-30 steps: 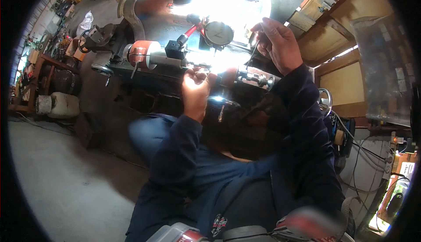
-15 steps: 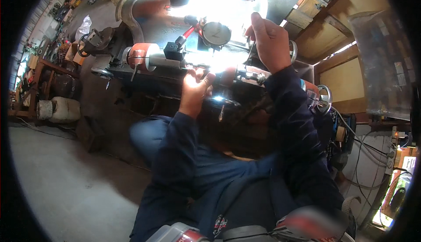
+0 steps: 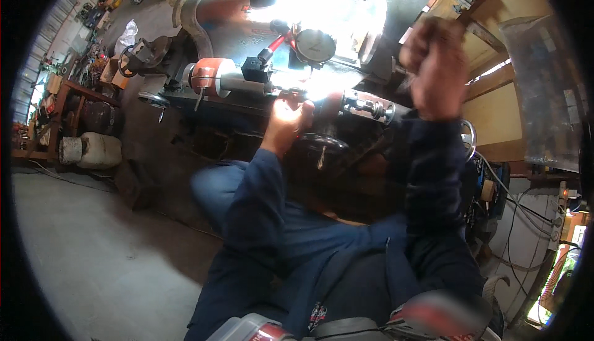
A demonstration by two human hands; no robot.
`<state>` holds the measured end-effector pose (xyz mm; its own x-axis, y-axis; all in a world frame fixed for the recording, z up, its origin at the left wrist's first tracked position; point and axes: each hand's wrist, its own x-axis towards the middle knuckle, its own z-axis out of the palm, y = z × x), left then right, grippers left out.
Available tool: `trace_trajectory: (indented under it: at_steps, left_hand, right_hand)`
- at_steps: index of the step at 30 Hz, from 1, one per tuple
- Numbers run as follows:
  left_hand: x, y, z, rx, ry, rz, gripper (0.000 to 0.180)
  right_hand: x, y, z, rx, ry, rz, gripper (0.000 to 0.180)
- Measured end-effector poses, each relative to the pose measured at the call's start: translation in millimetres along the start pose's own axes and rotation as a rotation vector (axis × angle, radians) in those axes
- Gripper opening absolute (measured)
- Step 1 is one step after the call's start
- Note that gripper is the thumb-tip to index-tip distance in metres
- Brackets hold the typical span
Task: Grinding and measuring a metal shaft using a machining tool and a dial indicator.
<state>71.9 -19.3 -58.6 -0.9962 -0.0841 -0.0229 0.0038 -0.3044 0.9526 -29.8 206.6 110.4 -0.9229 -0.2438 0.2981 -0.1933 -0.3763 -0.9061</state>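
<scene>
My left hand (image 3: 286, 124) is at the front of a grinding-type machine, its fingers curled up against the bright middle of the metal spindle line. Glare and the fingers themselves hide what they grip. Just above it sit a black block (image 3: 254, 69) and a round dial gauge (image 3: 315, 45) with a red arm (image 3: 272, 50). My right hand (image 3: 438, 72) is raised to the right of the machine, apart from the threaded metal end piece (image 3: 371, 107). Its fingers look curled but are smeared by motion; anything in them cannot be made out.
An orange headstock (image 3: 210, 76) stands left on the machine. Handwheels project from it, one (image 3: 322, 143) below my left hand, another (image 3: 469, 138) near my right forearm. Strong lamp glare covers the machine's back. A gas cylinder (image 3: 102, 150) lies at the left; cables hang at the right.
My right hand, which held a thin rod near the metal end piece, has moved right and away from the machine. My left hand stays at the spindle. The whole view has shifted slightly.
</scene>
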Motion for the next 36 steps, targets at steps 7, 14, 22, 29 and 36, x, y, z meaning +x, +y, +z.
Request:
trace_trajectory:
  at_steps: [7, 14, 22, 29, 36]
  left_hand:
    - [-10, 24, 32, 0.038, 0.231, -0.020, 0.028]
    - [-17, 36, 33, 0.046, 0.295, -0.068, 0.042]
    - [-15, 37, 26, 0.112, 0.413, -0.139, 0.037]
    - [-14, 25, 26, -0.047, 0.267, -0.015, 0.036]
    - [-8, 15, 14, -0.180, 0.145, 0.019, 0.030]
  right_hand:
    - [-66, -38, -157, -1.395, 0.338, -0.151, 0.027]
    - [-151, 13, -324, -1.314, -0.010, 0.284, 0.026]
    - [-179, -32, -229, -0.837, 0.261, 0.238, 0.012]
    - [-147, -35, -249, -0.870, 0.399, 0.385, 0.018]
    - [-115, -13, -287, -1.120, 0.189, 0.165, 0.023]
